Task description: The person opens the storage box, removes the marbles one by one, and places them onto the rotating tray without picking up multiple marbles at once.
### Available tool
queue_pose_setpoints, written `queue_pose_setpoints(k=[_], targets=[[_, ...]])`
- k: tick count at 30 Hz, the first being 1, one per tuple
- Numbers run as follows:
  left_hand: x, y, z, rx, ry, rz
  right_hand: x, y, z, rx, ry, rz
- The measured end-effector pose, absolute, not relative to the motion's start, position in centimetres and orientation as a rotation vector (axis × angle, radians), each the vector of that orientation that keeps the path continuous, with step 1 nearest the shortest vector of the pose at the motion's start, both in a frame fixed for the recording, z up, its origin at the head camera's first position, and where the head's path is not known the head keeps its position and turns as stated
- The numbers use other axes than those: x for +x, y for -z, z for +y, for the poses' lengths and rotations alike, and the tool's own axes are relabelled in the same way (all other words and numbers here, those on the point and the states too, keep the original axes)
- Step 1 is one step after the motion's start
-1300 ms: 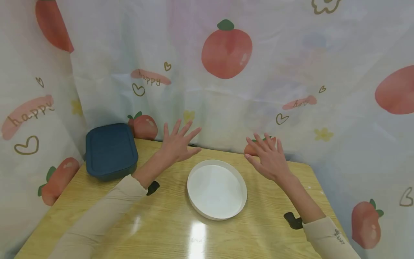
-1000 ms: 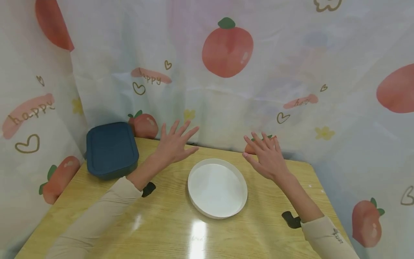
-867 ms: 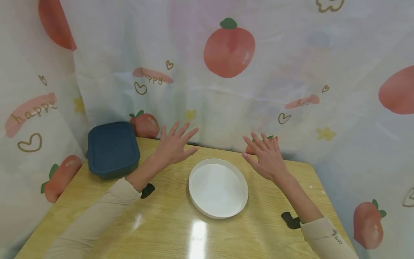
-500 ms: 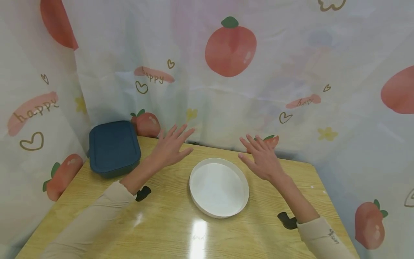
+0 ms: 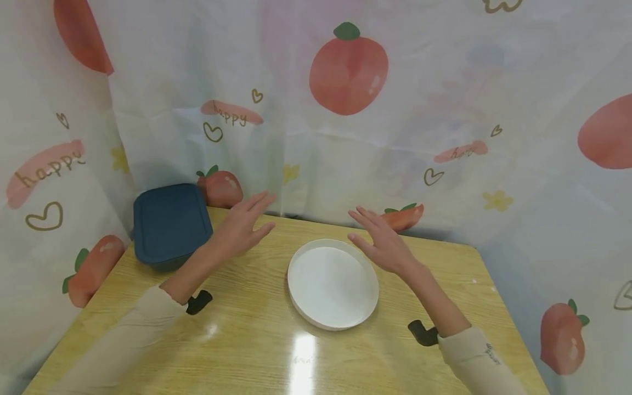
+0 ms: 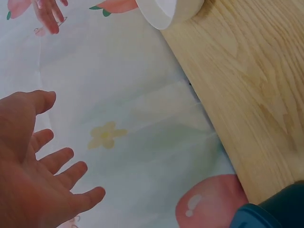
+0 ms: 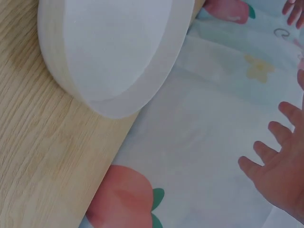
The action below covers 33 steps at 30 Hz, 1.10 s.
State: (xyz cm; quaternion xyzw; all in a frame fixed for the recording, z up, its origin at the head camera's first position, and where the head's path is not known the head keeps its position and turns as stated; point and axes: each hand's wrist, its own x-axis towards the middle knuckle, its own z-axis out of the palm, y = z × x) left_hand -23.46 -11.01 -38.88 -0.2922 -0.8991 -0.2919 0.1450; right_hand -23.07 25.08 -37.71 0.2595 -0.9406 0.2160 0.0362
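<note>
A round white shallow tray (image 5: pixel 333 288) with a low rim lies on the wooden table, between and slightly nearer than the two hands. My left hand (image 5: pixel 238 226) hovers above the table near the blue lidded box, fingers extended and holding nothing. To the right of the tray, my right hand (image 5: pixel 385 241) is also in the air with straight fingers and nothing in it. The left wrist view shows the left hand (image 6: pixel 45 166) with its fingers spread. In the right wrist view, the right hand (image 7: pixel 280 166) is partly cut off by the frame edge, apart from the tray (image 7: pixel 118 52).
A dark blue lidded box (image 5: pixel 173 222) stands at the table's back left corner. White curtains (image 5: pixel 316 153) printed with fruit and hearts hang behind and along both sides of the wooden table (image 5: pixel 247 351). Black wrist mounts (image 5: pixel 199 302) stick out below both forearms.
Both hands have drawn back toward the person and turned, the left shifting left and the right shifting left toward the tray. Their spread fingers have come closer together. Tray and box stay put.
</note>
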Motion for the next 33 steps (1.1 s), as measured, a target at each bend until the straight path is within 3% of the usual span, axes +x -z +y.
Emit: queue_pose_setpoints(k=[12,33], targets=[[-22.1,39.2,-14.0,-0.784,1.185,-2.712,-23.4,38.2,22.0,0.886,-0.784,-2.887],[-19.1,40.8,-21.8,-0.499,1.128,-2.824,-23.6,40.5,15.2,0.896,-1.175,-2.889]])
